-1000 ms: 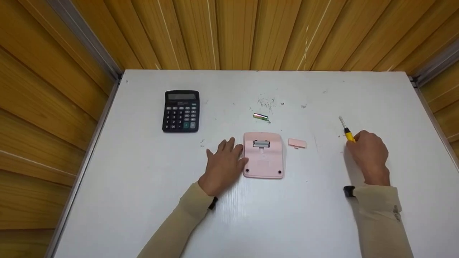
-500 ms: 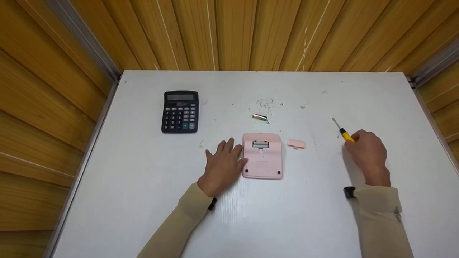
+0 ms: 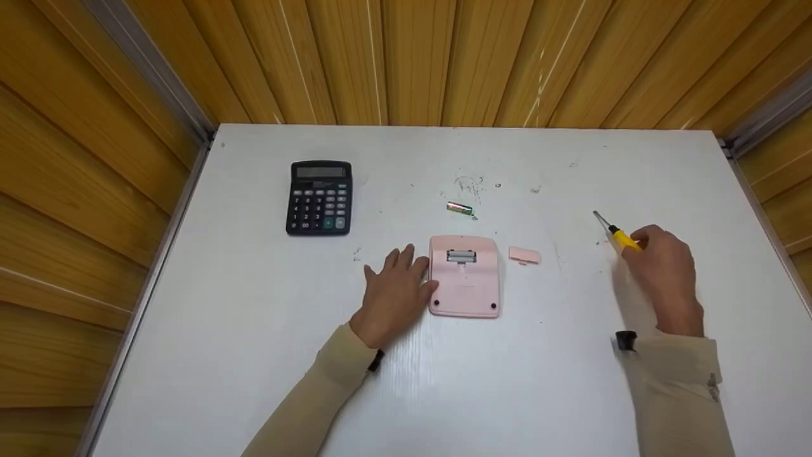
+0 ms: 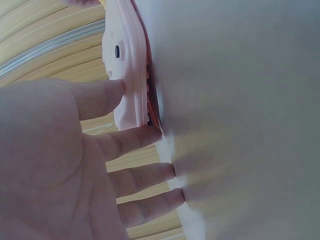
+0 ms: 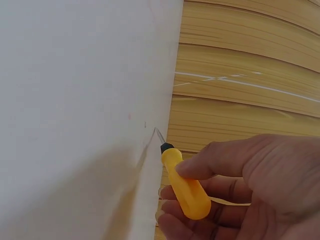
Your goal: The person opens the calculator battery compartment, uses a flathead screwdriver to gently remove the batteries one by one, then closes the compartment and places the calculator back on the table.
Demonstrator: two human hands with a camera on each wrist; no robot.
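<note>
Touched the pink calculator (image 3: 465,285), face down, central on the bench (image 3: 222,304), with the left hand (image 3: 390,301) splayed, gripped the screwdriver (image 3: 625,240) in the right hand (image 3: 664,270) toward three o'clock, and had a battery (image 3: 459,208) at twelve, black calculator (image 3: 319,198) at ten.

Black calculator (image 3: 319,198) (face up)

Even, bright light washes a white tabletop (image 3: 190,355), with a pale sheen low in the head view, as the right hand (image 3: 666,273) casts a soft shadow; wooden panels (image 5: 240,122) bow in the hazier wrist views.
</note>
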